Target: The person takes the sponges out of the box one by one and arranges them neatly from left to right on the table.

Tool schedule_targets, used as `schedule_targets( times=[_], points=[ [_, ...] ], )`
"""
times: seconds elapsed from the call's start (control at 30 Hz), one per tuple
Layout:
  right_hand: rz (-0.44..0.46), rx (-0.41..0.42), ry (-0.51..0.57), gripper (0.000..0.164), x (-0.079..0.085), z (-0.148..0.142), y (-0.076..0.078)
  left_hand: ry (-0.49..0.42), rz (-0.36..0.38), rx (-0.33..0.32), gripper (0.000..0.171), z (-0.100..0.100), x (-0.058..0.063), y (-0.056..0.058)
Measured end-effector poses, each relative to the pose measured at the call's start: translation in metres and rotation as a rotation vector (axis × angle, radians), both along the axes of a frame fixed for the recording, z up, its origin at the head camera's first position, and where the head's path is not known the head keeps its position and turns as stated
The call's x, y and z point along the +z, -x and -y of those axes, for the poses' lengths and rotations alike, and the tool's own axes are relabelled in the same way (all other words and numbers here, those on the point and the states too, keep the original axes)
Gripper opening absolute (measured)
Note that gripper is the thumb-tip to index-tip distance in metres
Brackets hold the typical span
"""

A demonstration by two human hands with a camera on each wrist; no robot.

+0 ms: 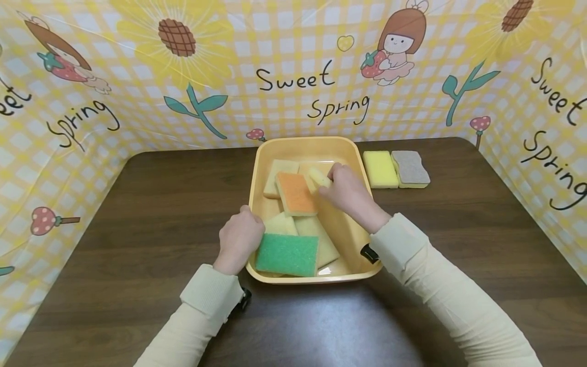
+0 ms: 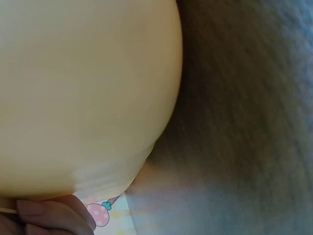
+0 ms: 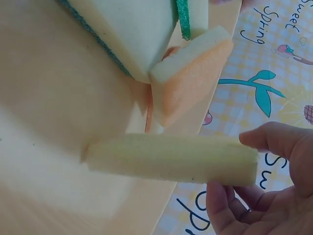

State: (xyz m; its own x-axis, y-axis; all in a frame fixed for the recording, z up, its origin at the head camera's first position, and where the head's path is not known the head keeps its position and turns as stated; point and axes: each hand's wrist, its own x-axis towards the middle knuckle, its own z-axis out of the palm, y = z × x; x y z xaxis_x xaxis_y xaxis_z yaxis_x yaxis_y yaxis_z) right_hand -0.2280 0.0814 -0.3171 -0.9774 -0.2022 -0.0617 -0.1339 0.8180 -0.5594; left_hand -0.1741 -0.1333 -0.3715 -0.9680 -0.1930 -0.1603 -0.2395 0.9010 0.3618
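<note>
A pale yellow sponge [image 1: 319, 177] is pinched between the thumb and fingers of my right hand [image 1: 352, 189], inside a yellow plastic basin [image 1: 308, 148]. The right wrist view shows this sponge [image 3: 171, 159] edge-on, thumb on one face and fingers on the other. My left hand [image 1: 240, 235] grips the basin's left rim; in the left wrist view its fingers [image 2: 56, 215] curl at the rim, and the basin's outer wall fills much of the picture. Within the basin lie an orange-faced sponge [image 1: 296, 193], a green-faced sponge [image 1: 288, 255] and several pale ones, partly overlapping.
To the right of the basin, a yellow sponge [image 1: 381, 169] and a grey-faced sponge [image 1: 411, 169] lie side by side on the dark wooden table [image 1: 160, 204]. A checked, printed cloth [image 1: 293, 46] stands around the table's back and sides.
</note>
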Motion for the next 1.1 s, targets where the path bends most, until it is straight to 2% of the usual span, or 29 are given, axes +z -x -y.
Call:
schedule_targets(
  times=[0.37, 0.8, 0.97, 1.1],
  points=[
    [-0.088, -0.064, 0.068, 0.021, 0.009, -0.015, 0.000, -0.002, 0.017, -0.002, 0.034, -0.001, 0.001, 0.001],
    [-0.113, -0.190, 0.169, 0.030, 0.024, -0.042, 0.004, -0.001, 0.014, 0.000, 0.036, 0.000, -0.002, 0.002],
    [-0.110, -0.230, 0.247, 0.031, 0.021, -0.058, 0.009, 0.003, 0.006, 0.001, 0.034, 0.000, -0.002, 0.001],
    [-0.112, -0.284, 0.256, 0.034, 0.017, -0.072, 0.012, 0.003, -0.004, 0.001, 0.034, 0.000, -0.002, 0.001]
  ],
)
